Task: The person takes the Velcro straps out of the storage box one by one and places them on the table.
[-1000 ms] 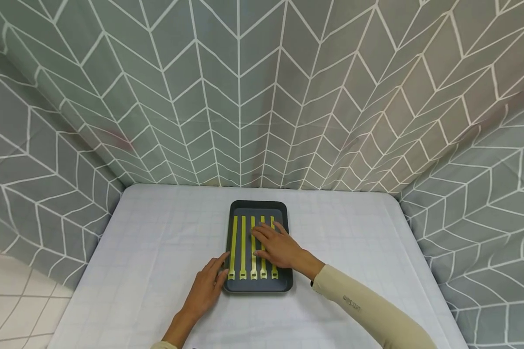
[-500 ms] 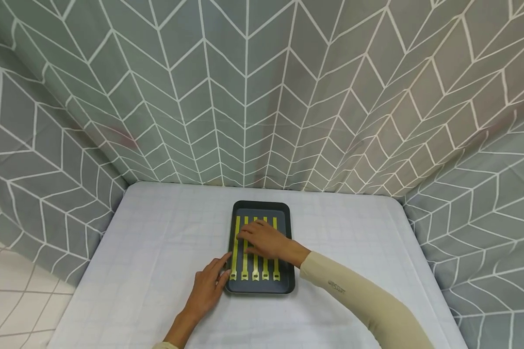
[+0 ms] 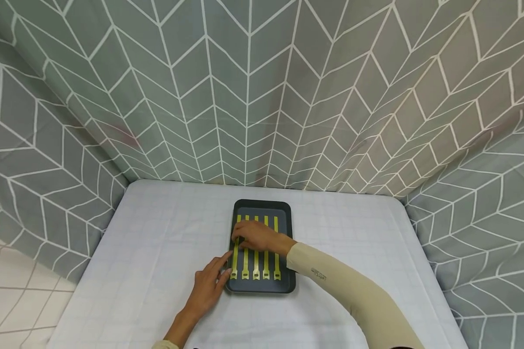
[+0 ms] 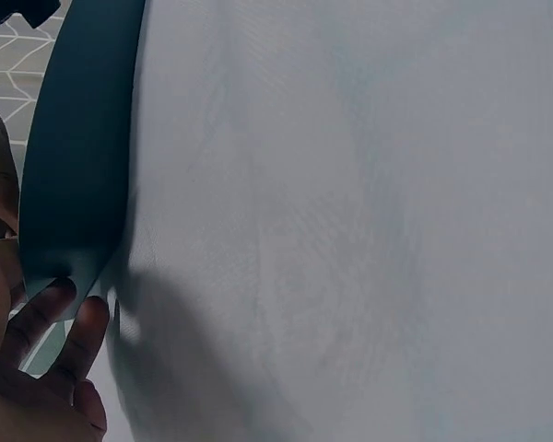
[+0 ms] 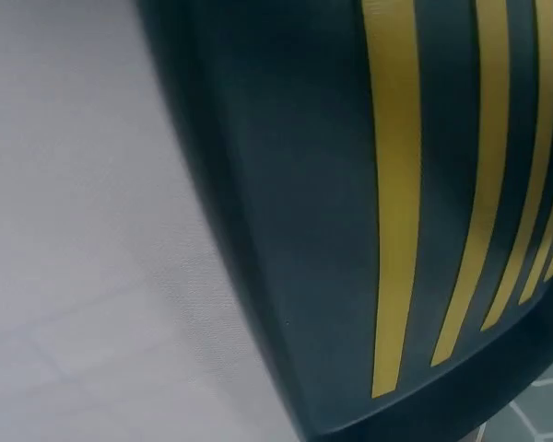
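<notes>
A dark rectangular tray (image 3: 262, 288) holds several yellow strap cable ties, laid lengthwise side by side, their slotted ends toward me. My left hand (image 3: 205, 286) grips the tray's left side near the front corner, thumb and index finger at the rim; in the left wrist view other fingertips press the outer wall (image 4: 78, 138). My right hand (image 3: 257, 236) reaches across the ties, fingers bent down over the leftmost tie (image 3: 234, 264). I cannot tell whether they pinch it. In the right wrist view the rightmost tie (image 5: 396, 184) lies flat, and the hand is out of sight.
The tray stands on a table under a white cloth (image 3: 170, 223). Grey curtains (image 3: 262, 97) with a white zigzag pattern hang behind the table and along its sides. Floor tiles (image 3: 22, 291) show at the lower left.
My right hand has moved left across the ties, from the middle ones to the leftmost. The left hand stays at the tray's edge.
</notes>
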Tool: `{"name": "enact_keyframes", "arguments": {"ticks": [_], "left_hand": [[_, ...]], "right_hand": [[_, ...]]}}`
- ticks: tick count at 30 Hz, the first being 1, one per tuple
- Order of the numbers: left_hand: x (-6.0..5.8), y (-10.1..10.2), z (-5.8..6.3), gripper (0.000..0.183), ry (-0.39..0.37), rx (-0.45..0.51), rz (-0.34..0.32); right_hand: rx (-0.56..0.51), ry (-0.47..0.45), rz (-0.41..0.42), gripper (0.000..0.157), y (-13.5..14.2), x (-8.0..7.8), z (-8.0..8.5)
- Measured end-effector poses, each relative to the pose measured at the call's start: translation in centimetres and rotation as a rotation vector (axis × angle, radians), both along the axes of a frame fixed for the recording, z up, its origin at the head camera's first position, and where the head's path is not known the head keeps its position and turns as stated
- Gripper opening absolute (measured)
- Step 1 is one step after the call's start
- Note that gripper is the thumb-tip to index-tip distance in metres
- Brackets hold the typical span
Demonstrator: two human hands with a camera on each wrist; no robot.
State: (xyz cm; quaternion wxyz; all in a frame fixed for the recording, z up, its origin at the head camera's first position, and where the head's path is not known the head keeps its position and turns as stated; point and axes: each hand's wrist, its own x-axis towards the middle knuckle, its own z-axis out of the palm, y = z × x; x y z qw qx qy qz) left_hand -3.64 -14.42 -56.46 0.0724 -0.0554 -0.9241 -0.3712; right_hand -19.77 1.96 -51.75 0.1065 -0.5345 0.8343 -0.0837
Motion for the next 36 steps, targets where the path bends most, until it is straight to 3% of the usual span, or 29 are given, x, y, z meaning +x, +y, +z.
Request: {"name": "enact_keyframes", "arguments": {"ticks": [8,15,22,28,36], "left_hand": [[-0.4,-0.1,0.2,0.046,-0.035,0.025,-0.016],[-0.6,0.0,0.5,0.046,-0.072,0.021,-0.008],[-0.4,0.1,0.4,0.047,-0.059,0.025,0.005],[-0.1,0.0,0.1,0.047,-0.049,0.037,0.017],[0.1,0.1,0.0,0.048,-0.104,0.032,0.038]], "right_hand": [[0.013,-0.018,-0.010,0.014,-0.2,-0.1,-0.3],[0.037,0.067,0.049,0.012,-0.2,0.0,-0.9],[0.002,0.162,0.121,0.014,-0.1,0.2,-1.5],[0.016,0.189,0.129,0.014,-0.3,0.5,-1.9],[0.035,0.219,0.143,0.012,-0.5,0.9,-1.8]]}}
